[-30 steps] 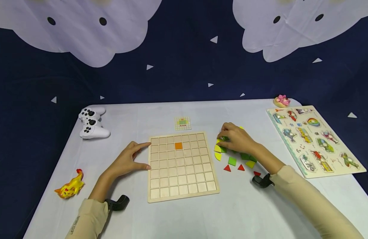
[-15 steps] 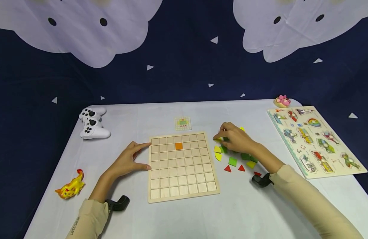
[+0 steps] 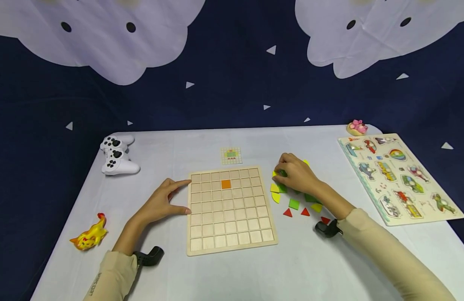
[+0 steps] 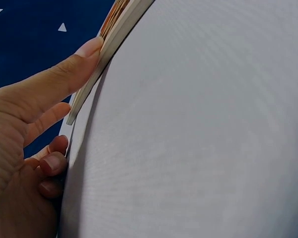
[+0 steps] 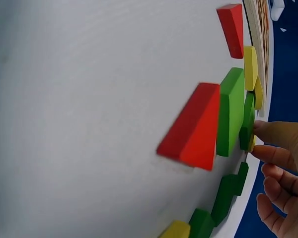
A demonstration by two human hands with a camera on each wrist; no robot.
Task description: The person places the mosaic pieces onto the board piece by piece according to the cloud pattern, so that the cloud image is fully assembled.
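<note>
Grid board [image 3: 229, 210], wooden, sits centre of the white table [image 3: 254, 271], nearest big item to the camera; one orange square tile [image 3: 226, 184] is seated in its second row from the far edge, every other cell bare.

Left hand [image 3: 162, 202] is at the board's left edge: index finger stretched out straight along the far-left corner, thumb tip against the edge lower down, fingers relaxed, holding nothing. Left wrist view agrees: fingertip [image 4: 89, 48] laid on the board rim. No shift across the last second; it reads as a brace.

Right of the board lies the loose piece pile: red triangles [image 3: 287, 212], a green square [image 3: 293, 203], yellow quarter-rounds [image 3: 275, 196]. Right hand [image 3: 295, 174] is curled over the far end of that pile, fingertips down on a green piece [image 3: 281, 173] with yellow ones just beside it. Right wrist view shows fingertips [image 5: 268, 133] touching the green/yellow edges; a real pinch isn't visible, so grip unconfirmed.

Change: half a second ago the fingers were out nearer the board with a yellow piece at their tips; now they're back over the green one. My read: picking among pieces, nothing lifted.

Farther out: pattern card [image 3: 231, 155] beyond the board, white game controller [image 3: 116, 159] far left, yellow toy figure [image 3: 89, 236] near left, vehicle peg puzzle [image 3: 399, 177] right, pink toy [image 3: 357, 126] at the far corner.
</note>
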